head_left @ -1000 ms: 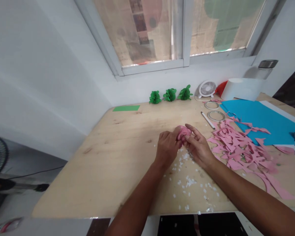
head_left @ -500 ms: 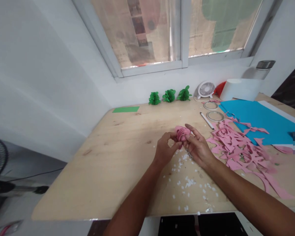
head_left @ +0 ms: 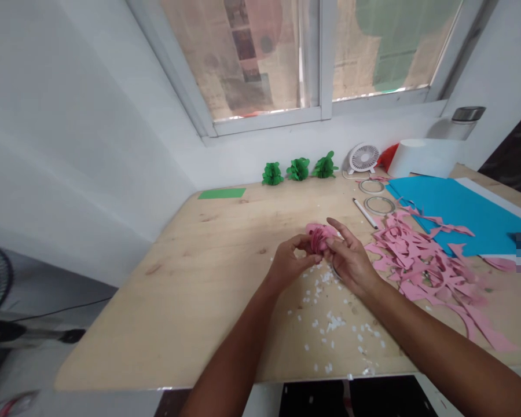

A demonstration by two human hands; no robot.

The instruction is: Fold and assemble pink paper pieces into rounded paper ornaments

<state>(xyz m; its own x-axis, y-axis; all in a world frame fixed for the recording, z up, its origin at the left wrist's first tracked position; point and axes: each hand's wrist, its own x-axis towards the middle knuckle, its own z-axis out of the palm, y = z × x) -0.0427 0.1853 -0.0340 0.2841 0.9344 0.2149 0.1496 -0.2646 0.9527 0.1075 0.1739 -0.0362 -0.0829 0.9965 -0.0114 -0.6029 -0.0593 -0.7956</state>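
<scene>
A layered pink paper flower is held just above the wooden table, between both my hands. My left hand pinches its left side and lower edge with thumb and fingers. From the right, my right hand grips it with the thumb in front, one finger raised away from the paper. Small white paper bits are scattered on the table below my hands. Part of the flower is hidden behind my fingers.
Pink paper scraps lie to the right, partly over blue sheets. A white pen and tape rolls lie beyond. Three green paper pieces, a small white fan and a green strip sit along the back.
The pink paper flower has turned slightly in my fingers, and its layers show at a different angle. My left fingers have shifted a little on it; my right hand stays nearly still.
</scene>
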